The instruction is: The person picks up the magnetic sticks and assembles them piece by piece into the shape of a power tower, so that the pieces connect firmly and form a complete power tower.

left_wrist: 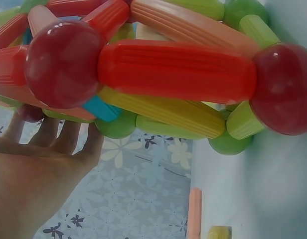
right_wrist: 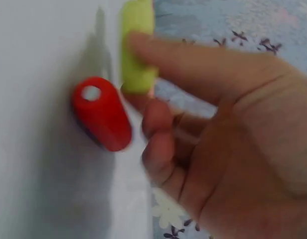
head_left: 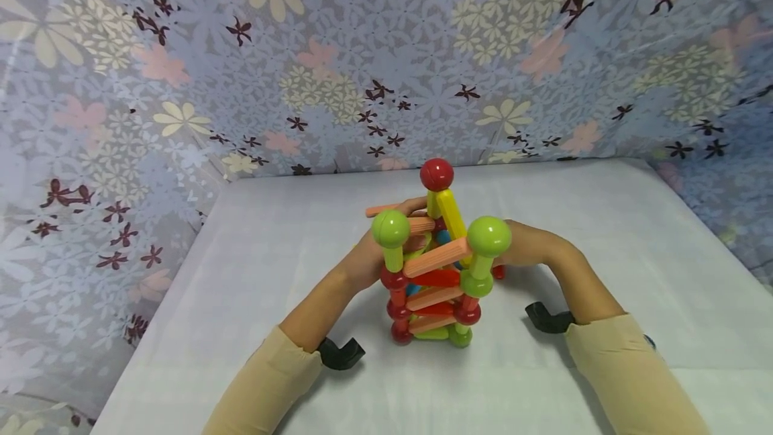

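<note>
A tower of coloured magnetic sticks and balls (head_left: 432, 301) stands upright on the white table, topped by a red ball (head_left: 437, 174) at the back and two green balls in front. My left hand (head_left: 368, 257) reaches round its left side and holds its upper part; in the left wrist view, the fingertips are hidden behind the sticks. Behind the tower on the right is my right hand (head_left: 531, 244), partly covered. Its thumb and fingers pinch a yellow-green stick (right_wrist: 138, 55) in the blurred right wrist view. Beside those fingers, a red stick (right_wrist: 103, 117) shows its pale end.
A loose salmon stick (left_wrist: 194, 214) and a small yellow piece (left_wrist: 220, 233) lie on the table beyond the tower. Black curved mounts (head_left: 341, 353) hang at both wrists. Flowered cloth (head_left: 362, 52) rises behind the white table (head_left: 272, 220).
</note>
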